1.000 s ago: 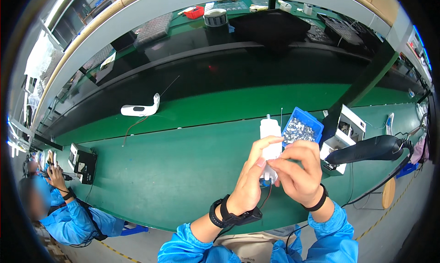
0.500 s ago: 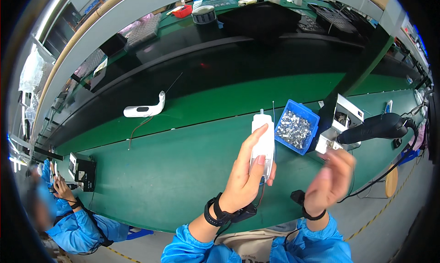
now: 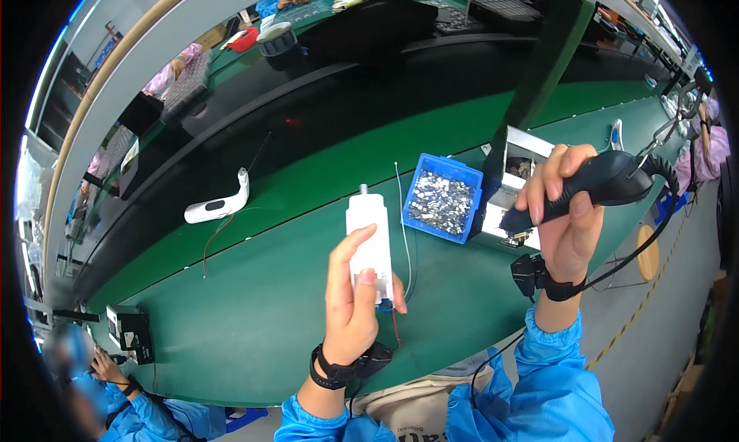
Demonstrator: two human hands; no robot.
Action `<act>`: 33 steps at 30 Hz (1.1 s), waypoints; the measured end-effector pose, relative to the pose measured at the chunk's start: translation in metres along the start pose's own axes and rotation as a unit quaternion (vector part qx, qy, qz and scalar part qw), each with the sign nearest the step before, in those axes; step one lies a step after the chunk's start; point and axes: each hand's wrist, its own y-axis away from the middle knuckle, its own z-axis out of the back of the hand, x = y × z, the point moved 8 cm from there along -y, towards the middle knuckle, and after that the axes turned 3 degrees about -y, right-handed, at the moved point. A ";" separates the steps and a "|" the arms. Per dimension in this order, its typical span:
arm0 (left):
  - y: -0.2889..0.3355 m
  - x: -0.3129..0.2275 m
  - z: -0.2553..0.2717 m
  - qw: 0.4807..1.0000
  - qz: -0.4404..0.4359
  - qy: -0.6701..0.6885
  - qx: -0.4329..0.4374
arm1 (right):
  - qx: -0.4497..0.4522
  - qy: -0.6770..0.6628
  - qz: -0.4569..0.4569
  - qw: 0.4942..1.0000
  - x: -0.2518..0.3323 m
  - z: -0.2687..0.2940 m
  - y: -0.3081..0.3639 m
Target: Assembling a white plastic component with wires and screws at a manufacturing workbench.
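Holding the white housing at the centre of view, our left hand is partly closed, its thumb on the near end; most of its fingers are hidden underneath. At three o'clock from the housing, our right hand is curled around the black corded tool, concealing part of its body. We cannot tell whether the tool touches the metal box at two o'clock. Nearer, also at two o'clock, the blue bin contains small metal parts, individually indistinct.
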 end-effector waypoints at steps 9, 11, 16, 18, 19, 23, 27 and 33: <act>-0.010 0.003 0.004 0.999 0.018 0.035 -0.002 | -0.104 0.018 -0.033 0.994 -0.017 0.049 0.034; -0.014 0.003 -0.002 1.000 0.016 0.010 -0.017 | -0.131 0.028 -0.034 0.990 -0.018 0.053 0.034; -0.014 0.002 -0.006 0.999 0.012 -0.025 -0.028 | -0.126 0.083 -0.066 0.986 -0.025 0.050 0.037; -0.012 0.003 -0.007 0.999 0.010 -0.030 -0.015 | -0.126 0.028 -0.098 0.987 -0.029 0.049 0.040; -0.010 0.003 -0.007 1.000 0.013 -0.025 -0.013 | -0.132 0.006 -0.107 0.985 -0.028 0.046 0.041; -0.007 0.003 -0.010 1.000 0.022 -0.004 0.009 | -0.126 -0.100 -0.092 0.983 -0.010 0.016 0.036; -0.010 0.003 -0.007 0.999 0.026 0.008 0.018 | -0.040 -0.184 -0.037 0.981 0.023 -0.053 0.002; -0.012 0.002 -0.006 0.996 0.058 0.059 0.019 | 0.169 -0.234 -0.074 0.955 0.012 -0.140 -0.030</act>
